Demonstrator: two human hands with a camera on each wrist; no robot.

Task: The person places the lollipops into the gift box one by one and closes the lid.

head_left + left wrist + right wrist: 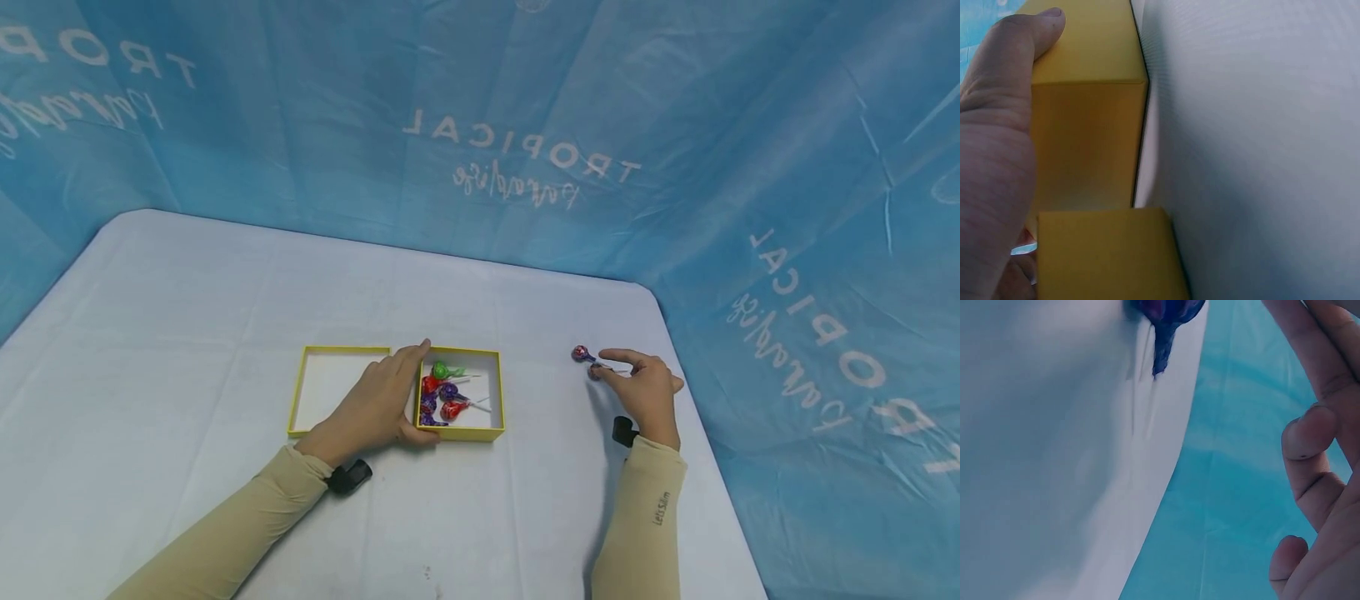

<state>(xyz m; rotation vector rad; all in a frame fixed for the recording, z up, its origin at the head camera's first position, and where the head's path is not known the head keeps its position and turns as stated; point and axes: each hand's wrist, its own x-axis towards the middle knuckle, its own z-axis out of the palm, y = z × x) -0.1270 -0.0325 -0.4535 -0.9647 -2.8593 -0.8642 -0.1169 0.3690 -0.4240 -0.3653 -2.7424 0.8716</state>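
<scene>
My left hand [378,398] grips a yellow box [480,434] across its left end, thumb on the near wall and fingers at the far one. Several lollipops lie inside, a green one [441,370], red ones [453,410] and purple ones [448,391], mostly toward the box's left side. To the right, my right hand [647,392] hovers with thumb and index finger apart over two wrapped lollipops on the table. The farther lollipop [580,353] is dark purple-red; the nearer [595,372] is partly hidden by the thumb. In the right wrist view, a purple wrapper [1163,350] and white sticks show.
Left of the box lies its yellow-edged lid [330,383], white inside up, partly covered by my left hand. A white cloth covers the table [225,300]. Blue printed curtains [480,67] hang behind and along the right side, close to the table's right edge.
</scene>
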